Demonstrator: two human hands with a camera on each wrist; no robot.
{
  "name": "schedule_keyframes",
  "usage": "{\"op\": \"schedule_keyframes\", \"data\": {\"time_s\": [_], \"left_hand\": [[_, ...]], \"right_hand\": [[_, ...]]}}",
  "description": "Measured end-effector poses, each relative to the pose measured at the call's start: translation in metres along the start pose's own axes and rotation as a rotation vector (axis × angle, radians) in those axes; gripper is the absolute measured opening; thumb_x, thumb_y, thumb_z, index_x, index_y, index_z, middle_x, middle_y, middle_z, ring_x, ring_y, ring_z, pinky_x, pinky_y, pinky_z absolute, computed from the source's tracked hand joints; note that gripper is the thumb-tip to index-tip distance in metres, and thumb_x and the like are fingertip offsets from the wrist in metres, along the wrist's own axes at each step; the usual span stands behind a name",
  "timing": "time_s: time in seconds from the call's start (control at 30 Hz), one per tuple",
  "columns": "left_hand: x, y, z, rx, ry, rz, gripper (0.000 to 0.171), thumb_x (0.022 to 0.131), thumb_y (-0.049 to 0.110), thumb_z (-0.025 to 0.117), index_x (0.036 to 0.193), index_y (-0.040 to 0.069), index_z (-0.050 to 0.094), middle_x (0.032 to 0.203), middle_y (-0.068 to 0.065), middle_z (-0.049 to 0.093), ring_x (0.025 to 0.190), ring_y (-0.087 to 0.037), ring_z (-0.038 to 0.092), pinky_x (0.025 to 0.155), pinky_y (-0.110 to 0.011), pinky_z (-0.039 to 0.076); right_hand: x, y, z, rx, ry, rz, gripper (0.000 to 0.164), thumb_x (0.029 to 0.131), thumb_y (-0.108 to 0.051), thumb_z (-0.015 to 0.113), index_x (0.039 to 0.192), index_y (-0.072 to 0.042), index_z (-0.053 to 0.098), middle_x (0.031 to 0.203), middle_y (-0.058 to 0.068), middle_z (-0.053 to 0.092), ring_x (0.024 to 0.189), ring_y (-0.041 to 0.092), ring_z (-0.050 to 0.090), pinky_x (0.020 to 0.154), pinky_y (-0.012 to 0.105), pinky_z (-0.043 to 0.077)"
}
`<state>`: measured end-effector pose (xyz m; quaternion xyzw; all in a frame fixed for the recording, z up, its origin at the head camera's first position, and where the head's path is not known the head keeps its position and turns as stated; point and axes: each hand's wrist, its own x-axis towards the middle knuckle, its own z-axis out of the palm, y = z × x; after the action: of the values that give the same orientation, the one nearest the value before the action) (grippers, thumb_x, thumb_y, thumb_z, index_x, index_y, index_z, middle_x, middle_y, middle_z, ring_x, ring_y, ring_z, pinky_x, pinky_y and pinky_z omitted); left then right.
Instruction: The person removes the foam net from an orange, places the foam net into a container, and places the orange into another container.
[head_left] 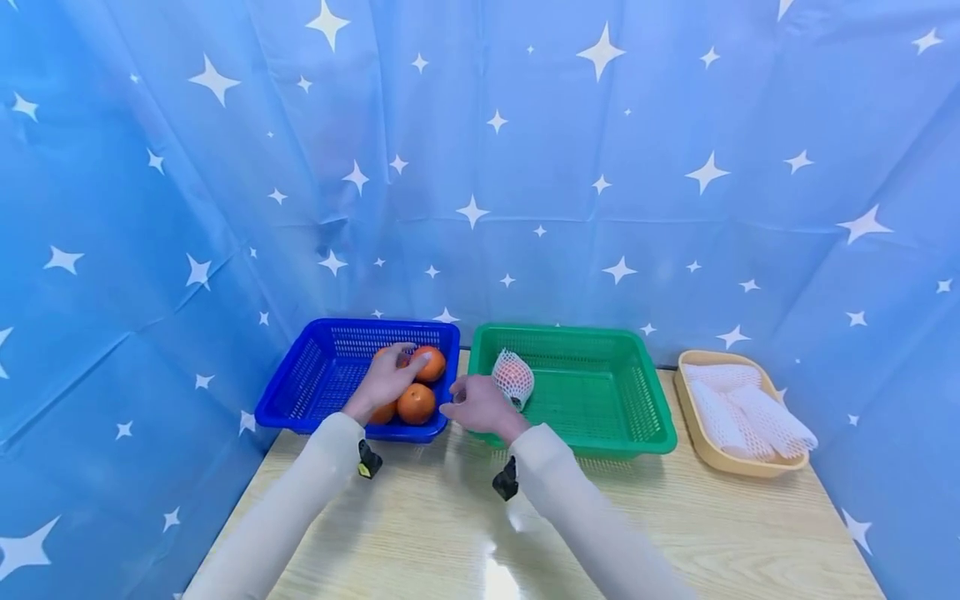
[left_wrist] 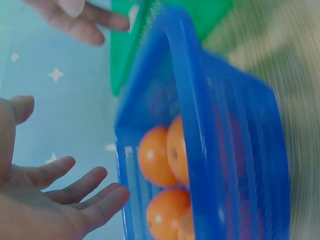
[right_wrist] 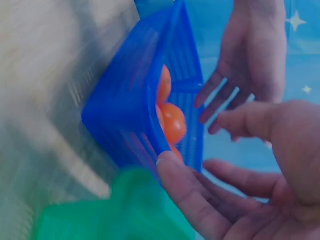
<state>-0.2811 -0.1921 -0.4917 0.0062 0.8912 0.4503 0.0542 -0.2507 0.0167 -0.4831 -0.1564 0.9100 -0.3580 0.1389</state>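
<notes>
Several oranges lie at the right side of the blue basket. My left hand is over them with its fingers spread and nothing in its grasp; in the left wrist view the fingertips are apart from the oranges. My right hand hovers between the blue basket and the green basket, fingers loosely bent and holding nothing. In the right wrist view, one fingertip overlaps the blue basket's rim. A reddish fruit in a white foam net lies at the left end of the green basket.
A small yellow basket at the right holds several white foam nets. The baskets stand side by side on a light wooden table. A blue star-patterned curtain hangs behind and at both sides.
</notes>
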Motion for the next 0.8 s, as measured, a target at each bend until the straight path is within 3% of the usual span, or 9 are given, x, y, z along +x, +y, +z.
{"op": "schedule_keyframes", "data": {"time_s": [0.1,0.3,0.37,0.57,0.67,0.8], "left_hand": [[-0.007,0.007,0.007,-0.062,0.043,-0.001,0.064,0.101,0.055,0.056,0.150,0.015,0.048,0.142,-0.015,0.059,0.130,-0.033,0.057,0.111,-0.054,0.047],[-0.017,0.019,0.028,-0.135,0.102,0.016,0.056,0.098,0.051,0.064,0.140,0.014,0.059,0.130,-0.011,0.067,0.124,-0.030,0.063,0.107,-0.050,0.051],[-0.020,0.021,0.037,-0.154,0.101,0.023,0.054,0.098,0.049,0.065,0.139,0.014,0.061,0.129,-0.010,0.069,0.124,-0.029,0.064,0.106,-0.050,0.051],[-0.028,0.026,0.067,-0.117,0.000,0.007,0.062,0.099,0.051,0.062,0.145,0.009,0.057,0.132,-0.009,0.069,0.123,-0.027,0.066,0.100,-0.048,0.056],[-0.030,0.027,0.077,-0.084,-0.040,-0.019,0.062,0.100,0.044,0.063,0.145,0.003,0.055,0.132,-0.015,0.069,0.119,-0.028,0.067,0.095,-0.046,0.058],[-0.030,0.028,0.087,-0.040,-0.042,-0.033,0.057,0.101,0.029,0.065,0.145,-0.004,0.052,0.124,-0.020,0.071,0.109,-0.028,0.071,0.090,-0.045,0.060]], "right_hand": [[-0.002,0.001,-0.016,-0.050,-0.009,-0.046,0.045,0.097,-0.034,0.069,0.134,-0.008,0.066,0.130,0.011,0.069,0.112,0.025,0.067,0.094,0.043,0.058],[0.003,0.013,-0.046,-0.149,-0.016,-0.123,0.047,0.096,-0.036,0.071,0.136,-0.011,0.065,0.136,0.010,0.066,0.109,0.028,0.068,0.091,0.043,0.058],[0.006,0.018,-0.053,-0.176,-0.020,-0.123,0.051,0.095,-0.038,0.072,0.138,-0.011,0.063,0.141,0.013,0.061,0.116,0.032,0.065,0.097,0.048,0.055],[0.019,0.038,-0.067,-0.252,-0.041,-0.071,0.065,0.093,-0.046,0.072,0.147,-0.014,0.054,0.161,0.019,0.039,0.149,0.040,0.037,0.116,0.059,0.040],[0.027,0.048,-0.071,-0.280,-0.058,-0.051,0.070,0.092,-0.047,0.073,0.150,-0.015,0.051,0.164,0.020,0.035,0.152,0.041,0.033,0.116,0.061,0.039],[0.041,0.060,-0.075,-0.308,-0.075,-0.001,0.076,0.091,-0.047,0.074,0.154,-0.015,0.045,0.165,0.021,0.030,0.153,0.042,0.029,0.116,0.062,0.038]]}}
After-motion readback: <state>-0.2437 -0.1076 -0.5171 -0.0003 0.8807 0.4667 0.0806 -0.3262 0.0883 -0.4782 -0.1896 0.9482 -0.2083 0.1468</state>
